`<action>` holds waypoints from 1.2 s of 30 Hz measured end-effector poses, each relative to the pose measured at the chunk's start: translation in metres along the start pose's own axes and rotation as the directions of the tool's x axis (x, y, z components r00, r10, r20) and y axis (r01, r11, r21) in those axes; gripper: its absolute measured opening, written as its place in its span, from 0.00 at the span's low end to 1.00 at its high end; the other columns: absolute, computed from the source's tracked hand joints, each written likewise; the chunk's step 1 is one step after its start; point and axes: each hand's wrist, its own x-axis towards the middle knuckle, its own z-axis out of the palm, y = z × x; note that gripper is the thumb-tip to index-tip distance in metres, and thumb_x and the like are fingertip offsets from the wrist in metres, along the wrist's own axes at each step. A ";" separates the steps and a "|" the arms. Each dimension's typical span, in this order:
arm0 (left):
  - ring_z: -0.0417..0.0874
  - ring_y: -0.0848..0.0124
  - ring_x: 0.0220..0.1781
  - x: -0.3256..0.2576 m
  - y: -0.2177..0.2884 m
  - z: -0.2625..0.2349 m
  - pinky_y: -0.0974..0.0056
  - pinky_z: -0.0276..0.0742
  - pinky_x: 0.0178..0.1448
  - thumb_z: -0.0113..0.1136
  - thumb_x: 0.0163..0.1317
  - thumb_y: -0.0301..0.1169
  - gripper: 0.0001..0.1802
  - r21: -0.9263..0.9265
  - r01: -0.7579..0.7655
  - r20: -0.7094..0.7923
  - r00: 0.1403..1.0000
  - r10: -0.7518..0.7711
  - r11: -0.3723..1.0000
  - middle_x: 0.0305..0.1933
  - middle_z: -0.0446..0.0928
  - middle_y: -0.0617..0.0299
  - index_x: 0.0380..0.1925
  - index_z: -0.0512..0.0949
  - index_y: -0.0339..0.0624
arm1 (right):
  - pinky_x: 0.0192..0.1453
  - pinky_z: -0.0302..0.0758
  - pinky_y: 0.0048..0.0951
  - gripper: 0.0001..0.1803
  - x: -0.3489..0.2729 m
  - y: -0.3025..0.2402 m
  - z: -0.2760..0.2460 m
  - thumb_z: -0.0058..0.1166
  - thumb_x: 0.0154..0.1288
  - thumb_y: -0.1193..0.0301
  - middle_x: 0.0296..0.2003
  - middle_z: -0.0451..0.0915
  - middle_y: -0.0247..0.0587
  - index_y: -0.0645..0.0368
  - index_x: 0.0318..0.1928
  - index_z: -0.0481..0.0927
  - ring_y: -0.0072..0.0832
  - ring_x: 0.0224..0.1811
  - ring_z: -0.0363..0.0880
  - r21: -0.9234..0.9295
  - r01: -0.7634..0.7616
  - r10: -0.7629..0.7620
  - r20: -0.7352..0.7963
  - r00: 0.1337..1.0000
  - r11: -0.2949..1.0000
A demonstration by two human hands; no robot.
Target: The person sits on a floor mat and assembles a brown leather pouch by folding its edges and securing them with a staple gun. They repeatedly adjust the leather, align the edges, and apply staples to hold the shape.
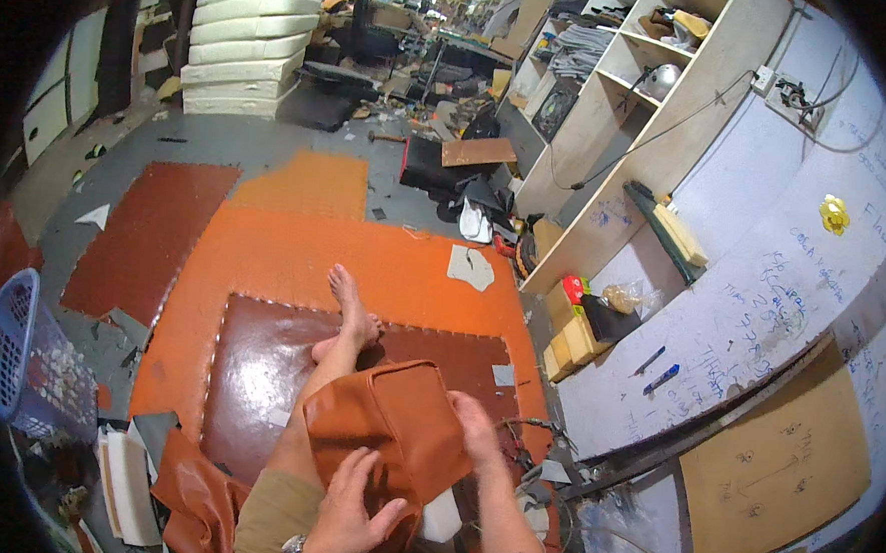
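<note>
A reddish-brown leather cover, sewn into a boxy shape with a seam along its edge, rests over my lap and bent leg. My left hand lies on its near side, fingers spread and thumb apart, with a watch on the wrist. At the right side of the cover, my right hand grips the edge; some of its fingers are hidden behind the leather. A piece of white padding shows under the cover, between my forearms. More brown leather hangs loosely at my left.
A blue plastic basket stands at the left. Orange and brown mats cover the floor. White foam cushions are stacked at the back. On the right are a shelf unit, yellow foam blocks, pens and a cardboard sheet.
</note>
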 end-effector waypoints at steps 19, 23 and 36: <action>0.79 0.58 0.77 -0.021 0.028 -0.104 0.53 0.73 0.80 0.78 0.61 0.33 0.53 -0.319 0.102 -0.041 0.992 -0.121 0.942 0.76 0.76 0.43 0.82 0.60 0.29 | 0.63 0.82 0.31 0.17 -0.049 -0.184 0.111 0.55 0.86 0.69 0.57 0.84 0.46 0.67 0.65 0.75 0.26 0.56 0.85 0.667 -0.285 0.414 -0.039 0.909 0.688; 0.84 0.64 0.69 -0.012 0.016 -0.089 0.59 0.79 0.73 0.76 0.67 0.31 0.43 -0.293 0.268 -0.146 0.936 -0.320 0.918 0.67 0.84 0.46 0.78 0.68 0.27 | 0.70 0.79 0.34 0.31 -0.057 -0.174 0.121 0.62 0.82 0.68 0.66 0.79 0.51 0.70 0.75 0.67 0.33 0.65 0.81 0.397 -0.200 0.251 -0.081 0.965 0.896; 0.84 0.69 0.66 -0.042 -0.063 -0.067 0.62 0.80 0.70 0.64 0.78 0.27 0.32 -0.538 0.203 -0.211 0.907 -0.364 0.818 0.68 0.83 0.54 0.78 0.69 0.30 | 0.82 0.71 0.50 0.50 -0.082 -0.168 0.108 0.79 0.60 0.70 0.75 0.74 0.63 0.66 0.80 0.67 0.56 0.78 0.73 -0.236 0.273 -0.220 0.227 0.949 0.933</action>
